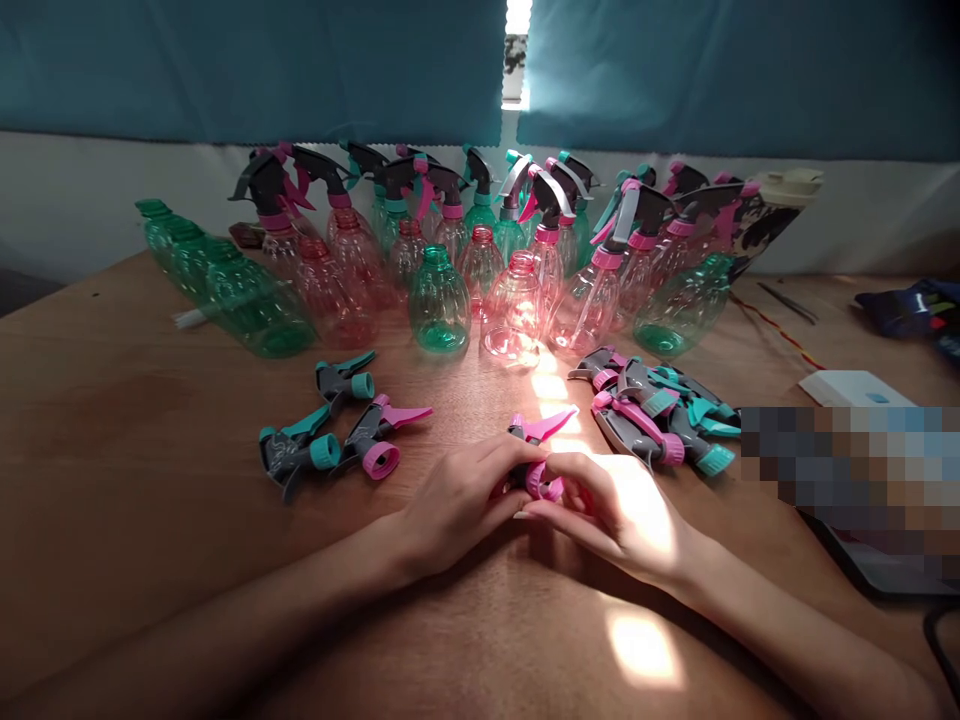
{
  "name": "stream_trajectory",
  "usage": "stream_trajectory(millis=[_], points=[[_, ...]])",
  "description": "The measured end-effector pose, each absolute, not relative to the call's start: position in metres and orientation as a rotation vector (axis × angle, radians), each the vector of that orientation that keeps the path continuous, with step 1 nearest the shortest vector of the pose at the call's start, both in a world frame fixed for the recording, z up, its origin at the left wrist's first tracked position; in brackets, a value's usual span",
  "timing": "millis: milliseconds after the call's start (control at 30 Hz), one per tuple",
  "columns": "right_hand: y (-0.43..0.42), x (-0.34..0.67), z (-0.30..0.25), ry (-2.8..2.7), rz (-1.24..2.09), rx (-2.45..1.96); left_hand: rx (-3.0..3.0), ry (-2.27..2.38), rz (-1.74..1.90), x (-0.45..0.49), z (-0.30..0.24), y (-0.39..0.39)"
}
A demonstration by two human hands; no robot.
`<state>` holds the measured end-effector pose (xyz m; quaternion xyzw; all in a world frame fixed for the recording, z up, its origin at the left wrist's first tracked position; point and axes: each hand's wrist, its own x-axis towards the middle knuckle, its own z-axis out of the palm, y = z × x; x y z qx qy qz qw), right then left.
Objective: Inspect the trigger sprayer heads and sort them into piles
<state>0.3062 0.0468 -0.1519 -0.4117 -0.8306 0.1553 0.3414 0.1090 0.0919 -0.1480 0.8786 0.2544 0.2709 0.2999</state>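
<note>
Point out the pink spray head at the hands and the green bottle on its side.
Pink spray head (pixel 551 425): head view, on its trigger.
Green bottle (pixel 255 310): head view, on its body.

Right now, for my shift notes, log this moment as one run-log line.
left hand: holds pink-and-grey spray head | right hand: holds same head | beside: loose spray heads | beyond: pink and green plastic bottles

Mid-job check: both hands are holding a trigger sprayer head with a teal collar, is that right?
Not quite: the head view shows that the collar is pink, not teal. The rest holds: the left hand and the right hand are both holding the trigger sprayer head.
</note>
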Motion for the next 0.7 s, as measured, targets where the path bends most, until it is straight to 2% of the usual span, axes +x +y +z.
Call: stream_trajectory(millis=[500, 700], points=[[0.046, 0.305, -0.146, -2.189, 0.525, -1.165, 2.359, 0.644, 0.632, 0.112, -0.146, 0.092], [0.045, 0.301, -0.157, -1.831, 0.851, -1.397, 2.255, 0.829, 0.636, 0.111, -0.141, 0.095]])
